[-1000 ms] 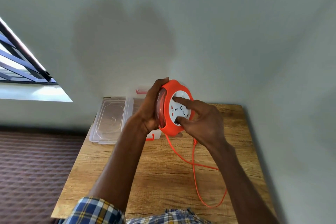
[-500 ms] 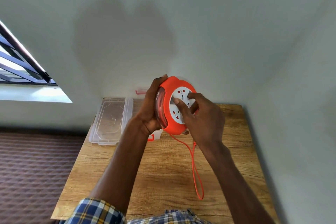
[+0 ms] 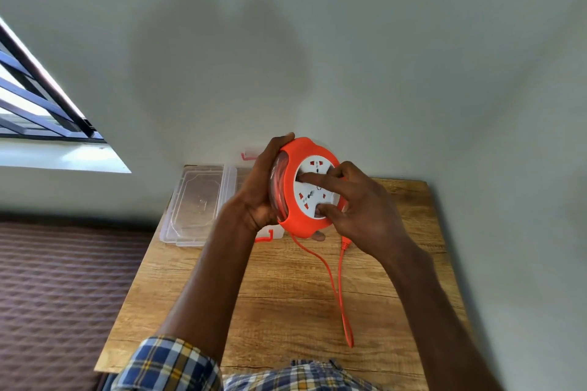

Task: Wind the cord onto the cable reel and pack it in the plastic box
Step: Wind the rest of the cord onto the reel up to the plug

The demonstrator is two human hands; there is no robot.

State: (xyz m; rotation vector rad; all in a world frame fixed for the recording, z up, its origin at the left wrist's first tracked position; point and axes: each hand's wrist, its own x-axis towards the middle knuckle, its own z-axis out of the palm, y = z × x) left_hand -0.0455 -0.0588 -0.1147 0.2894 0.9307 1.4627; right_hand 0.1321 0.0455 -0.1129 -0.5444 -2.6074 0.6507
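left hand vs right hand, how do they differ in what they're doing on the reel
The left hand wraps the cable reel around its orange rim from the side; the right hand lies across its white socket face. Left fingers curl in a grip; right fingers press the face. Both touch the reel, held above the table.

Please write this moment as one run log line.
left hand grips reel | right hand fingers on dial | cord loop on table
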